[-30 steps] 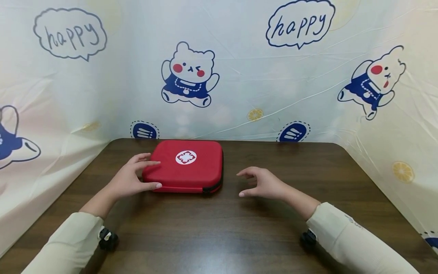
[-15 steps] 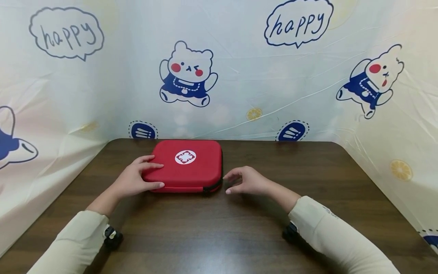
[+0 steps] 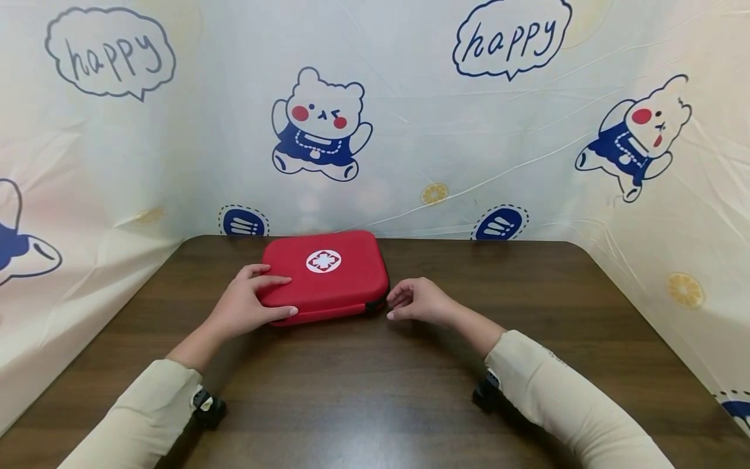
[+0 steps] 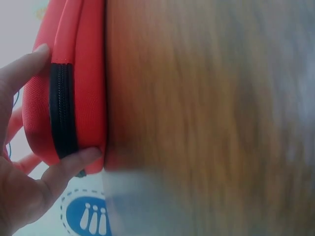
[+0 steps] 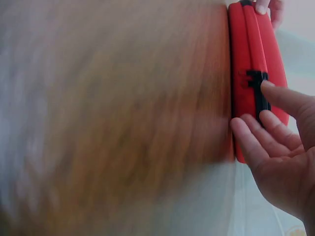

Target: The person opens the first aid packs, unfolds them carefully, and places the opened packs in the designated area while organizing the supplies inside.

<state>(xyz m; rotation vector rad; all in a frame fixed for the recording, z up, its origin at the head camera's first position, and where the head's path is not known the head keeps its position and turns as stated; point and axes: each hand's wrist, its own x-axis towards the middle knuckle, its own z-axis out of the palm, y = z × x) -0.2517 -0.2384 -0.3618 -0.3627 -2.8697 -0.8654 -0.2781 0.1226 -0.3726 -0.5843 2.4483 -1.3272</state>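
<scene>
A red zippered first-aid case (image 3: 334, 280) with a white cross emblem lies near the table's far edge, turned slightly askew. My left hand (image 3: 243, 306) grips its left end, with fingers over the lid and the thumb at the front side. In the left wrist view, that hand (image 4: 24, 187) spans the case's side, beside a black zipper strip (image 4: 63, 108). At the right front corner is my right hand (image 3: 424, 301). The right wrist view has its thumb and spread fingers (image 5: 253, 142) by the corner, close to a black zipper pull (image 5: 256, 78); no pinch shows.
The brown wooden table (image 3: 363, 404) extends in front of the case and to both sides. Behind it hangs a pale printed curtain (image 3: 410, 130) with cartoon bears, which also runs along the left and right.
My right hand has come leftward to the case's right corner. The case has turned, its right end swinging away from me, and shifted slightly right, with my left hand moving along on it.
</scene>
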